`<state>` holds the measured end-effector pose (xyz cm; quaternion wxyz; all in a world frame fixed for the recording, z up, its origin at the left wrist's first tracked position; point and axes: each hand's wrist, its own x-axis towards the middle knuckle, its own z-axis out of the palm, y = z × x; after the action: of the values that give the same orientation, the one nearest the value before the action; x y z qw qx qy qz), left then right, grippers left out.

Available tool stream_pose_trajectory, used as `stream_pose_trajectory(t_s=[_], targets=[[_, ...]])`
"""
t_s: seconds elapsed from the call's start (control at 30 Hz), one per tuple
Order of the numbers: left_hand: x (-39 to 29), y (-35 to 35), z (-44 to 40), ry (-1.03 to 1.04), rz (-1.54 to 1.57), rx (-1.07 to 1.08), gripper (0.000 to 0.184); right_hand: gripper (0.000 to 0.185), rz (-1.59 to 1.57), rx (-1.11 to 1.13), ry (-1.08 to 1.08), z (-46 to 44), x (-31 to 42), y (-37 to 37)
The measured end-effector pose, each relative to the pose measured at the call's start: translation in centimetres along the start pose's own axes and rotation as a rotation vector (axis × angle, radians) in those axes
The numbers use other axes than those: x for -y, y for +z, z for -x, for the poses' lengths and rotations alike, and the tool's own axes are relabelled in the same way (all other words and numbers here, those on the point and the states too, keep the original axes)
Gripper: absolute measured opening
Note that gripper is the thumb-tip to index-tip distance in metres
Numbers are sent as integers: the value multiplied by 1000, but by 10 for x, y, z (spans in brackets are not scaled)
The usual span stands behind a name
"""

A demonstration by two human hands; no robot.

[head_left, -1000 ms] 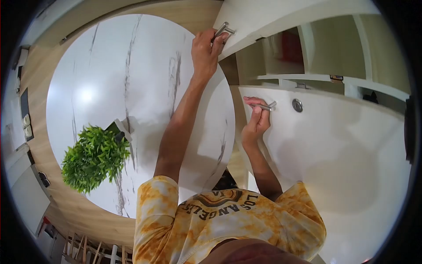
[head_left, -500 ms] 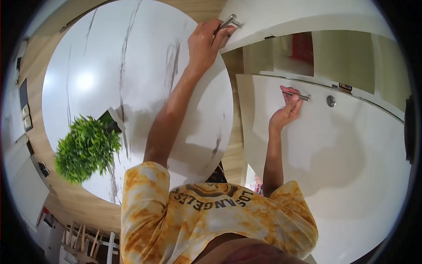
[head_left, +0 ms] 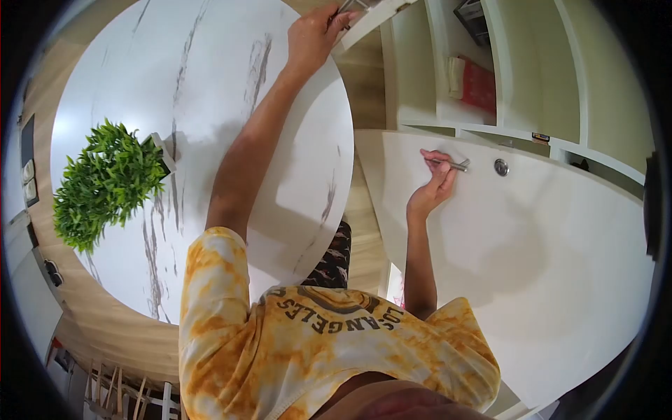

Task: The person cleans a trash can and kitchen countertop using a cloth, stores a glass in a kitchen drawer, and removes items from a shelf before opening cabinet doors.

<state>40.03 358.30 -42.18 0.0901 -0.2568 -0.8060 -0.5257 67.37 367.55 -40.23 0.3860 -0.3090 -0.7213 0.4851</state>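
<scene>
My left hand (head_left: 311,40) is closed on the metal bar handle (head_left: 352,7) of a white cabinet door (head_left: 376,19) at the top of the view, much of which lies outside the frame. On the right, my right hand (head_left: 435,187) has its fingers curled round a similar bar handle (head_left: 455,165) on the other white door (head_left: 511,238). A round metal lock (head_left: 501,167) sits beside that handle. Both doors stand open, and between and behind them show the pale shelves (head_left: 539,70) of the cabinet. A folded red item (head_left: 477,85) lies in one compartment.
A round white table (head_left: 231,77) with dark marble veins fills the left, under my left arm. On it stands a bushy green potted plant (head_left: 108,185). Wooden floor (head_left: 365,210) runs between table and door. Wooden slats (head_left: 115,388) show at bottom left.
Both doors have swung further open with my hands on their handles, revealing more shelves and the red item. The left hand has moved up, near the frame's top edge; my view has shifted.
</scene>
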Motion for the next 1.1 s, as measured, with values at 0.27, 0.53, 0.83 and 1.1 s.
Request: stream_pose_trajectory(t_s=[0.27, 0.53, 0.83, 1.1], targets=[[0, -2, -9, 25, 120, -24, 18, 30, -73, 155, -68, 109, 34, 21], [-9, -2, -3, -167, 297, 102, 16, 29, -31, 84, 103, 148, 51, 14], [-9, 12, 12, 94, 410, -3, 15, 18, -117, 159, 131, 210, 74, -23], [-18, 2, 13, 10, 250, 71, 20, 12, 65, 283, 261, 206, 98, -26]])
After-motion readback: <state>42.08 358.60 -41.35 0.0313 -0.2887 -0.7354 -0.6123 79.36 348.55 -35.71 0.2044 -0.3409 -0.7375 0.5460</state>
